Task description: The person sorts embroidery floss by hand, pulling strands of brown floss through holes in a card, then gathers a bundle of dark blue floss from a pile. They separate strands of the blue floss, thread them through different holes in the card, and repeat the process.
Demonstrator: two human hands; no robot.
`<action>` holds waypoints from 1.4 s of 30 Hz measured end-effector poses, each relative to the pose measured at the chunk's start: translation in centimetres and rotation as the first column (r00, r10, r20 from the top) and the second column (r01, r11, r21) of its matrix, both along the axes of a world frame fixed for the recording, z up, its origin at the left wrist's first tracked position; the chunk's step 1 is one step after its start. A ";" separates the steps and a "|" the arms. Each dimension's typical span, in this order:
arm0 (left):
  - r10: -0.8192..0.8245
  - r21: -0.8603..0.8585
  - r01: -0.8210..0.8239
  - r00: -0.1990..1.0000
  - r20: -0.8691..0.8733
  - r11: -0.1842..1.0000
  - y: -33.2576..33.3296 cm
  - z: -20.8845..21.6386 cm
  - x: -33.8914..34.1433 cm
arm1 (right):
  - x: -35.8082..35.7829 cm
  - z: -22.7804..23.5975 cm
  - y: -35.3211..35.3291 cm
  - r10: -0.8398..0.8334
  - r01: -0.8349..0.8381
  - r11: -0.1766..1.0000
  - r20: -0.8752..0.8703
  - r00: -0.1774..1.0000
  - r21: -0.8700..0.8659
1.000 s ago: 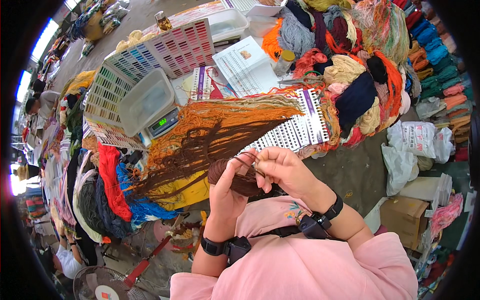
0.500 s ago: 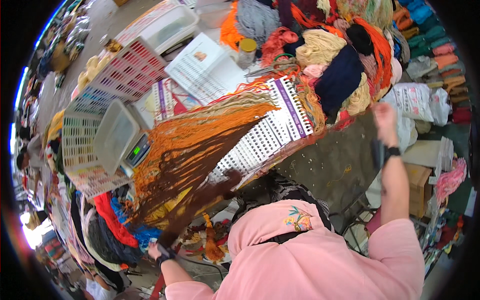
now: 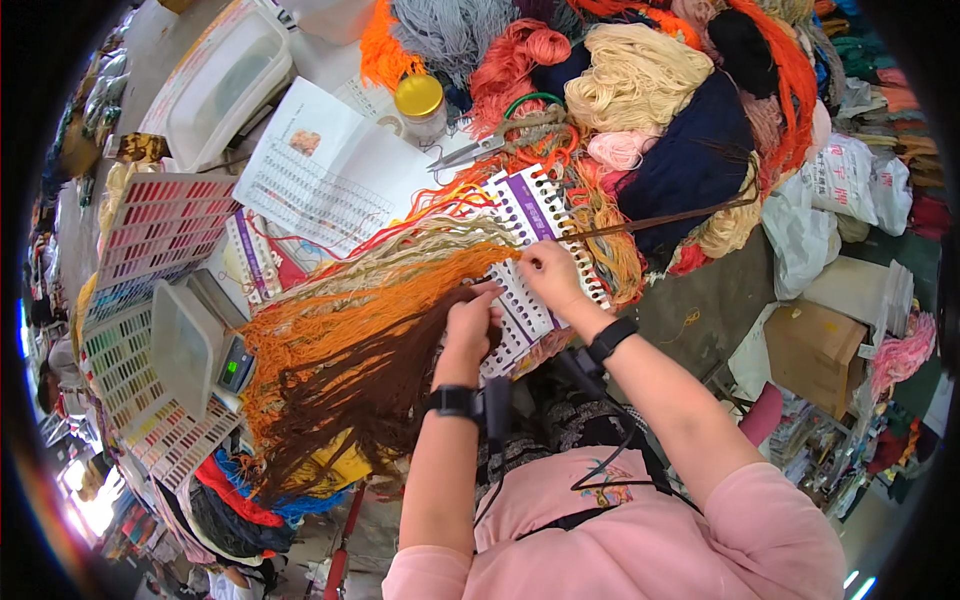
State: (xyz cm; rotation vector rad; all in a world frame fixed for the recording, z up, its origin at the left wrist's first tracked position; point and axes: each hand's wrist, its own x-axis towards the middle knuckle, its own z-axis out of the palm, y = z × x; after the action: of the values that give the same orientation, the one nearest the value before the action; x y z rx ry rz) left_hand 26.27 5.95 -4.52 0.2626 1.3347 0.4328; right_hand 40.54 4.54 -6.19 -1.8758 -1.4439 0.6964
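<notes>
Left hand [image 3: 474, 322] is gripping soft dark brown yarn [image 3: 365, 385], which is spreading leftward over stringy orange yarn [image 3: 330, 315]; right hand [image 3: 553, 275] is curling narrow over a perforated card [image 3: 545, 205], its grip unclear, one brown strand [image 3: 625, 227] running rightward. Two translucent plastic containers are showing, a near tub [image 3: 178, 350] tilting by the scale [image 3: 235, 365], a far tub [image 3: 200, 150] sitting beyond one gold-lidded jar [image 3: 420, 108], contents unclear.

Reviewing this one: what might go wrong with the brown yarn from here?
Loose brown yarn by the left hand overlaps the orange yarn, so the two could tangle. A brown strand, running from near the right hand, crosses the navy skein and might snag on it if pulled.
</notes>
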 end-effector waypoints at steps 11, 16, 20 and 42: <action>-0.292 0.276 0.427 0.860 -0.419 0.861 -2.0 -3.0 2.7 | 2.4 -0.8 0.2 0.189 -0.207 0.977 0.244 0.951 0.053; -0.023 0.237 0.065 0.984 -0.178 0.969 -1.0 -2.8 3.3 | 1.8 -0.3 -1.1 0.450 -0.461 0.885 0.136 0.882 0.061; -0.104 0.161 0.142 0.969 -0.225 0.977 -0.4 -2.9 2.9 | 1.8 -0.6 -0.2 0.426 -0.427 0.903 0.019 0.904 0.050; 0.853 0.232 -0.833 0.522 0.025 0.503 -2.2 7.8 -31.9 | 1.1 -1.0 0.7 0.444 -0.432 0.869 -0.008 0.896 -0.240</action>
State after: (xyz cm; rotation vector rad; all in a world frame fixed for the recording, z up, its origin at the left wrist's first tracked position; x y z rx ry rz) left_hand -5.67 3.76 3.28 -0.2475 1.4456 1.4414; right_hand 41.67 5.20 -7.16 -1.7526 -1.9205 1.0876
